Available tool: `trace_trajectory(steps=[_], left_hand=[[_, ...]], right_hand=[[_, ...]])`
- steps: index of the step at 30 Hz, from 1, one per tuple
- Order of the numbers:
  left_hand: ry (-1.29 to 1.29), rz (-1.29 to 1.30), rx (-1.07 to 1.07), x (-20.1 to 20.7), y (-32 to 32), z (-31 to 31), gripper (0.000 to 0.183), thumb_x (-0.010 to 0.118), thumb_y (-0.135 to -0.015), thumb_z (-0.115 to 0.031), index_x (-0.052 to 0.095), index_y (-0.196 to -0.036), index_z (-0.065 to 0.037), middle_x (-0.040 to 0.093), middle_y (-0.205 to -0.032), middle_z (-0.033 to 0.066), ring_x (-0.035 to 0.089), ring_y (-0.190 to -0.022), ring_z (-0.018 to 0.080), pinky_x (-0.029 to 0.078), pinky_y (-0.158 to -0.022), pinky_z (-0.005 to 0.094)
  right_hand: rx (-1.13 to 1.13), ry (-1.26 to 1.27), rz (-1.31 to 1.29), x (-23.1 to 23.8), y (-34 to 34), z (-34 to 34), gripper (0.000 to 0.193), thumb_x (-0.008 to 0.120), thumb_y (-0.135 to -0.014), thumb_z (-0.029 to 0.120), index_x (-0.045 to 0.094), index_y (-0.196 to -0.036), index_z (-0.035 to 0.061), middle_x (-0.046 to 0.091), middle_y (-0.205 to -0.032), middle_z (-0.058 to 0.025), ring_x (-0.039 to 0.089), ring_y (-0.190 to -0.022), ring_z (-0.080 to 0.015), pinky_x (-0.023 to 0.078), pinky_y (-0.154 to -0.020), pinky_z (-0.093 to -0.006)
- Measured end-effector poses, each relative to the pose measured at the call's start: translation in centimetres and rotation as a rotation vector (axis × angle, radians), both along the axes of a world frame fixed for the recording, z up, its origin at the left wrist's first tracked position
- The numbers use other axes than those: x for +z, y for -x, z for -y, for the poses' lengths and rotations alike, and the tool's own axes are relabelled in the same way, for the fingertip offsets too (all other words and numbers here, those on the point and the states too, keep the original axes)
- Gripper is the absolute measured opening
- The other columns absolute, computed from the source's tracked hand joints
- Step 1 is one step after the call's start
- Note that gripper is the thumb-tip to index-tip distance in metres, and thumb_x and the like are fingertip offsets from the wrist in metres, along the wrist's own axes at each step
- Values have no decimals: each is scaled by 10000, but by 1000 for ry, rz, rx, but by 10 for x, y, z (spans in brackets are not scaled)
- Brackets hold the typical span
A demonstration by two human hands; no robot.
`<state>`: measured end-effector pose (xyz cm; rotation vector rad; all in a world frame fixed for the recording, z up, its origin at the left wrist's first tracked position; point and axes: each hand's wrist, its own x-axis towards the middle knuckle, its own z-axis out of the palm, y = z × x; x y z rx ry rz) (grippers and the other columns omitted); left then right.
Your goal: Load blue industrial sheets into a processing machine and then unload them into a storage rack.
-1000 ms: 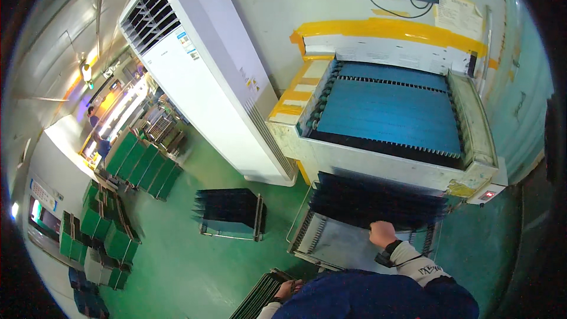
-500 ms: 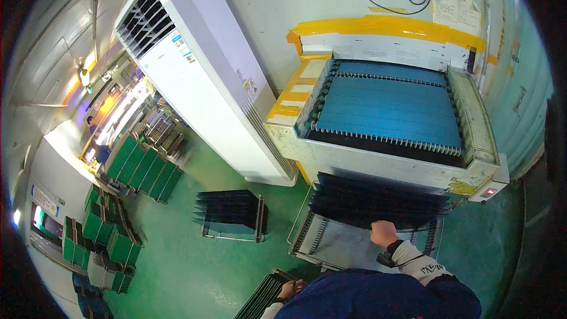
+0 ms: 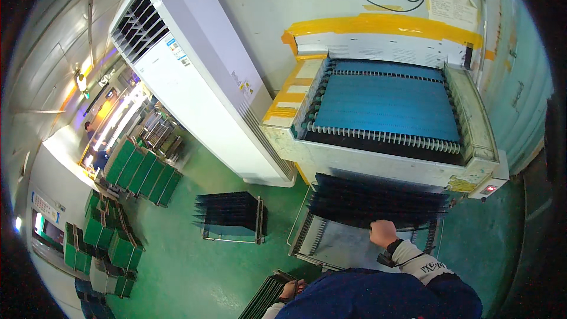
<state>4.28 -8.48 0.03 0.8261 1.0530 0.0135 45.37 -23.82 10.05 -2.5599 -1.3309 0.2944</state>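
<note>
My right hand (image 3: 384, 233) is closed at the near edge of the front one of several dark, thin panels (image 3: 378, 201). Its fingertips are hidden. These panels stand close together in a metal rack (image 3: 307, 255) below the conveyor machine, and a grey base shows in front of them. At the lower edge, my left hand (image 3: 293, 288) is curled beside a second rack of upright thin panels (image 3: 266, 296). What its fingers hold, if anything, cannot be made out. My dark blue clothing covers part of that side.
A conveyor machine (image 3: 384, 162) with a blue sheet (image 3: 384, 106) on its rollers stands ahead. Left of it are a tall white air conditioner (image 3: 201, 94) and another rack of dark panels (image 3: 230, 215) on the green floor. Green panel stacks (image 3: 142, 171) stand farther left.
The whole view has shifted slightly, with the machine and screen a little farther left. Both hands keep nearly the same places at their racks.
</note>
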Motion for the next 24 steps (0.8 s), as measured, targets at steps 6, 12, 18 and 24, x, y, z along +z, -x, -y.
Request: trace_trajectory(steps=[6,12,18,24], left_hand=[[-94,-48,-126,-16,5,-12,205,582,-907,-261,589,-883,-57,555,-709,-9,514,-590,93,387,-526,225],[129,78,-56,-47,20,-19,249,455,-949,-269,570,-960,-48,577,-794,36,530,-629,140,418,-576,243],[-80,-41,-259,-46,17,-19,383,345,-956,-279,527,-1144,1,614,-953,119,593,-779,215,464,-652,294],[-153,-56,-318,-60,23,-19,425,318,-952,-275,485,-1219,11,607,-1019,149,593,-851,246,478,-724,320]], right_hand=[[8,-20,3,4,3,-3,206,607,-671,234,660,-699,37,637,-722,-184,627,-720,-360,496,-665,-467],[22,-8,7,1,3,-5,201,586,-663,226,656,-686,38,638,-722,-185,629,-720,-357,499,-655,-463],[11,-27,3,-1,1,-2,193,577,-652,212,652,-680,36,635,-720,-187,625,-712,-360,497,-651,-464],[7,10,-7,-1,0,-2,200,572,-654,208,663,-704,38,640,-737,-188,631,-724,-360,500,-658,-465]])
